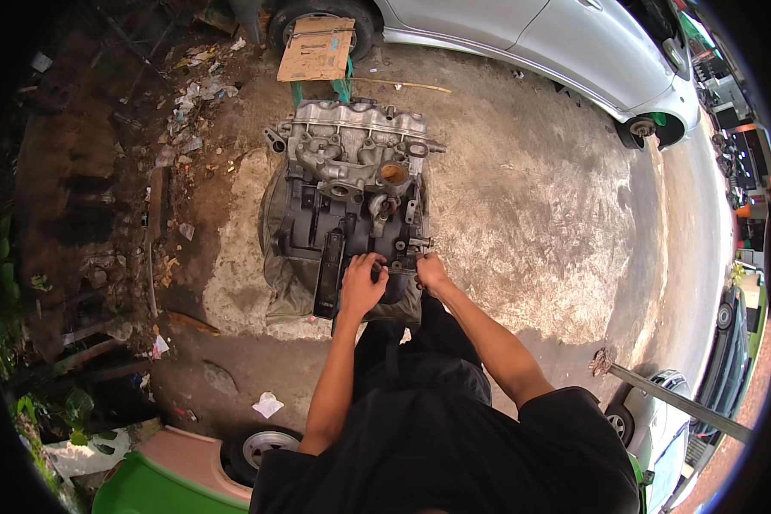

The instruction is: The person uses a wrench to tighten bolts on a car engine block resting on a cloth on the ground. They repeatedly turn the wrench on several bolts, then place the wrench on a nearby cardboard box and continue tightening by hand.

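A car engine (pixel 313 154) stands on the ground before me, with a grey metal upper part and a dark lower block. My left hand (pixel 364 281) rests on its near side beside a long black metal piece (pixel 328 278), fingers bent and thumb apart, with nothing visible in it. At the engine's near right corner, next to a small metal fitting (pixel 420 244), my right hand (pixel 431 270) is closed. Whatever lies between its fingers is too small to make out. An orange-brown round opening (pixel 393 175) shows on the grey part.
Dark cloth (pixel 276 295) lies under the engine. Beyond it, a cardboard sheet (pixel 317 50) tops a green stand near a silver car (pixel 488 30). Litter (pixel 199 98) and dark planks line the left. A green vehicle (pixel 158 488) is behind me; concrete floor (pixel 531 214) stretches right.
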`<act>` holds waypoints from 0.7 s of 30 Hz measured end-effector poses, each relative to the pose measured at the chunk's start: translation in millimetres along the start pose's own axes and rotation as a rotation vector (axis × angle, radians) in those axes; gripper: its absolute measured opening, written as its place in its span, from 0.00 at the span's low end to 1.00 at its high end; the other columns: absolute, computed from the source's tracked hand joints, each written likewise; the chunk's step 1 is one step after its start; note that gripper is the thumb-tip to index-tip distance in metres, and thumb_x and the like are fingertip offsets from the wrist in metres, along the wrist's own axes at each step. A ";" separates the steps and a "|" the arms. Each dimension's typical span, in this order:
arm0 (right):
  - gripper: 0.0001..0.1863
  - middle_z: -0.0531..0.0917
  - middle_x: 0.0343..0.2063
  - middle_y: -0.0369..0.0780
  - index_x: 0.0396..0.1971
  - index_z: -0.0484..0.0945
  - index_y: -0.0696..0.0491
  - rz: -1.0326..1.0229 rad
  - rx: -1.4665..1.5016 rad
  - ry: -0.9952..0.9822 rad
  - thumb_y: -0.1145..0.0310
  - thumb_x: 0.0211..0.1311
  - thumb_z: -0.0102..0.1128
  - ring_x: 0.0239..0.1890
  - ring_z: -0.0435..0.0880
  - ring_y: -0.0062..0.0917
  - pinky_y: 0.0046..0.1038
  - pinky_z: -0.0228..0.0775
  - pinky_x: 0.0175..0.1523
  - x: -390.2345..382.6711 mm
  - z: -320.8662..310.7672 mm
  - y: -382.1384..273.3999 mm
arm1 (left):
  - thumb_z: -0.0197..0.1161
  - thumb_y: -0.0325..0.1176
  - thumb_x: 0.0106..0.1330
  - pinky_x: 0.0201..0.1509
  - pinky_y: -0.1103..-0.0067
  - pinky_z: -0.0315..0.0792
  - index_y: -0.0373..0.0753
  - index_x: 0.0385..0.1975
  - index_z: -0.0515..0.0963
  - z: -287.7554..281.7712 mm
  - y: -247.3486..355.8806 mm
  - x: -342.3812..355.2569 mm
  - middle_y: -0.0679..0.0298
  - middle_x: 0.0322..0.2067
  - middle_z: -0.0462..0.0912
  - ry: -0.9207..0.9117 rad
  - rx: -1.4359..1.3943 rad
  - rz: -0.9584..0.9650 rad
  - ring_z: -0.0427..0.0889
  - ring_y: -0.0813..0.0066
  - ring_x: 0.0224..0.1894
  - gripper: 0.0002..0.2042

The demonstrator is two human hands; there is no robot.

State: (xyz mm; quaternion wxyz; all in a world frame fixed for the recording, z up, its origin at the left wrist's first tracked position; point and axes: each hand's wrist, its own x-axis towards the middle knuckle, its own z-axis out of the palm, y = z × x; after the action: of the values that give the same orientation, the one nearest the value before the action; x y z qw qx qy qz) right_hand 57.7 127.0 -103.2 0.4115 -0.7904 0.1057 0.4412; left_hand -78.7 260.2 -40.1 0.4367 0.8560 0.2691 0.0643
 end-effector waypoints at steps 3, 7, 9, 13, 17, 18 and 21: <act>0.19 0.80 0.24 0.47 0.41 0.76 0.66 0.013 0.019 -0.074 0.61 0.77 0.49 0.18 0.78 0.32 0.40 0.68 0.20 3.6 -5.9 -7.9 | 0.65 0.31 0.62 0.51 0.60 0.74 0.39 0.41 0.81 -0.3 3.0 7.0 0.59 0.36 0.83 0.031 -0.007 0.010 0.80 0.53 0.47 0.09; 0.15 0.73 0.21 0.42 0.40 0.72 0.61 0.084 0.130 -0.150 0.62 0.77 0.48 0.16 0.71 0.27 0.36 0.62 0.19 1.4 -10.6 -12.1 | 0.65 0.30 0.63 0.51 0.59 0.74 0.39 0.41 0.80 -1.8 3.3 5.5 0.59 0.36 0.83 0.041 -0.013 0.006 0.80 0.52 0.47 0.09; 0.12 0.70 0.20 0.39 0.38 0.71 0.58 0.104 0.177 -0.130 0.63 0.77 0.47 0.16 0.68 0.25 0.35 0.60 0.19 -0.3 -14.2 -12.8 | 0.65 0.30 0.63 0.52 0.60 0.74 0.38 0.41 0.81 -1.0 3.1 4.9 0.58 0.35 0.83 0.040 -0.014 0.004 0.80 0.53 0.46 0.08; 0.07 0.68 0.20 0.36 0.34 0.70 0.54 0.117 0.241 -0.159 0.68 0.71 0.47 0.16 0.64 0.24 0.33 0.60 0.20 5.2 -30.9 -16.2 | 0.65 0.28 0.64 0.55 0.63 0.73 0.36 0.41 0.81 -1.3 2.0 5.4 0.57 0.34 0.84 0.039 -0.007 0.016 0.81 0.53 0.43 0.08; 0.05 0.67 0.20 0.36 0.32 0.69 0.54 0.139 0.241 -0.312 0.71 0.69 0.48 0.16 0.63 0.23 0.33 0.60 0.20 16.8 -53.7 -12.3 | 0.65 0.27 0.64 0.57 0.62 0.72 0.35 0.41 0.81 0.6 1.1 5.9 0.56 0.34 0.84 0.036 -0.017 0.025 0.81 0.53 0.42 0.08; 0.05 0.67 0.20 0.36 0.31 0.69 0.55 0.137 0.237 -0.344 0.71 0.69 0.49 0.16 0.64 0.23 0.33 0.61 0.20 21.3 -58.7 -11.9 | 0.65 0.28 0.64 0.55 0.61 0.73 0.37 0.41 0.81 0.6 0.6 6.4 0.57 0.34 0.84 0.041 -0.013 0.036 0.81 0.53 0.44 0.08; 0.04 0.73 0.22 0.40 0.34 0.72 0.61 0.096 0.135 -0.379 0.75 0.66 0.52 0.17 0.70 0.27 0.35 0.65 0.20 34.1 -66.8 -10.2 | 0.65 0.31 0.63 0.51 0.60 0.75 0.39 0.41 0.81 0.6 -0.3 6.3 0.59 0.35 0.83 0.039 0.003 0.030 0.80 0.53 0.46 0.08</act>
State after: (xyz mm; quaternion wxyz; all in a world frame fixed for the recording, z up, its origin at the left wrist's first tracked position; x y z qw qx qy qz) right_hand 123.9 90.5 -106.1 0.4545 -0.6579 0.0932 0.5932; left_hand -73.3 263.1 -41.5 0.4289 0.8594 0.2646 0.0871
